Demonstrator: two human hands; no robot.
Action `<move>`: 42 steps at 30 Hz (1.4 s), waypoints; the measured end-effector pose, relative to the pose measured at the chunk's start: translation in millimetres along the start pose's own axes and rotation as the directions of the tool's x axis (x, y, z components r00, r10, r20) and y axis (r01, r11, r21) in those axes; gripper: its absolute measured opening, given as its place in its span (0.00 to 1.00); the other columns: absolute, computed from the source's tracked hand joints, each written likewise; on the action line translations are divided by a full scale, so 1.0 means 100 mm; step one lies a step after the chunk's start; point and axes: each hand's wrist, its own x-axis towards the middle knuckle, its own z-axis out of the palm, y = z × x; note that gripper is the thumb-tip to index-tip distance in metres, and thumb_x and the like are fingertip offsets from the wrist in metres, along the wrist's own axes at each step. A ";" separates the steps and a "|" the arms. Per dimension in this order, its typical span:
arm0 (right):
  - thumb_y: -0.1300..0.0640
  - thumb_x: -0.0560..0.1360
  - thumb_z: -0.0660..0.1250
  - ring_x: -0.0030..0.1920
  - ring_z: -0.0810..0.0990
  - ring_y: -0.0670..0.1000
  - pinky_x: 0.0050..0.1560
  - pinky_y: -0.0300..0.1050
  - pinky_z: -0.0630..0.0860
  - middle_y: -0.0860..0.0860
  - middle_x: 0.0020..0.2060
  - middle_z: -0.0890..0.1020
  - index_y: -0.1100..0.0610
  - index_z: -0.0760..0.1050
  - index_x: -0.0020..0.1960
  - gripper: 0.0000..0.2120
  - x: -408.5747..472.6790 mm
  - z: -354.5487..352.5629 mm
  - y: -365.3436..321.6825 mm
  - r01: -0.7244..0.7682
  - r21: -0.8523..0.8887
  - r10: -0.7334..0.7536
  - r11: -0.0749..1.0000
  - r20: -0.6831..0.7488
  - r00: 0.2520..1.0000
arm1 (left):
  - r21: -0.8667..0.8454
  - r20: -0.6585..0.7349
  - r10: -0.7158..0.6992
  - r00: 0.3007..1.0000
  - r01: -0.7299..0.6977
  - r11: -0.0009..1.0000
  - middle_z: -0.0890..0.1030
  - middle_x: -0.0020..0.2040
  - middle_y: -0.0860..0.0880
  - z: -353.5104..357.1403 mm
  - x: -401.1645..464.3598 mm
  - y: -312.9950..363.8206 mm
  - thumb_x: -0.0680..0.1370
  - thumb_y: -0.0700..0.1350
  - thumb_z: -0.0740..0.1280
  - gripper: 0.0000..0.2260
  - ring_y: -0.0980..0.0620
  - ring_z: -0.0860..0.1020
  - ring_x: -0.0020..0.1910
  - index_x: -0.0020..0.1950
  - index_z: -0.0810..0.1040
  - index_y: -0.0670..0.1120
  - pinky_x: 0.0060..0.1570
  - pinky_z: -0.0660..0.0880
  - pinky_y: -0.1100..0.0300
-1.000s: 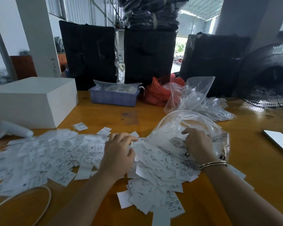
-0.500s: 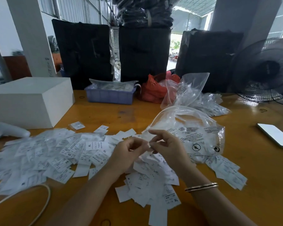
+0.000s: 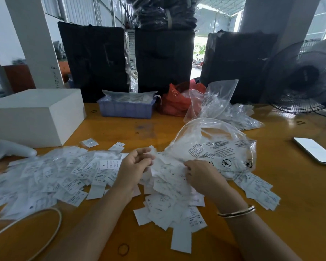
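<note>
glossy varnished wooden table (image 3: 299,194), matt white paper labels (image 3: 45,178), crinkled clear plastic bag (image 3: 215,147)

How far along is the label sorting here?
Done: the clear printed plastic bag looks mostly emptied, its small white paper size labels spread over the orange wooden table. In hand: the left hand holds a few labels; the right hand touches the heap. Left: nearly all labels lie loose, in no visible groups.

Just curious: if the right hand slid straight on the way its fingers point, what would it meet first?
The right hand would probably meet the heap of white labels at its fingertips first; the depth is unclear.
</note>
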 end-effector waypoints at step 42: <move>0.63 0.72 0.71 0.48 0.72 0.42 0.52 0.37 0.70 0.38 0.44 0.75 0.47 0.84 0.46 0.11 0.02 0.21 -0.19 0.310 0.504 -0.141 0.806 -0.346 0.928 | 0.178 -0.023 0.131 0.991 -0.125 0.976 0.83 0.38 0.61 0.04 0.01 -0.04 0.74 0.47 0.72 0.01 0.66 0.79 0.40 0.42 0.81 0.53 0.35 0.70 0.78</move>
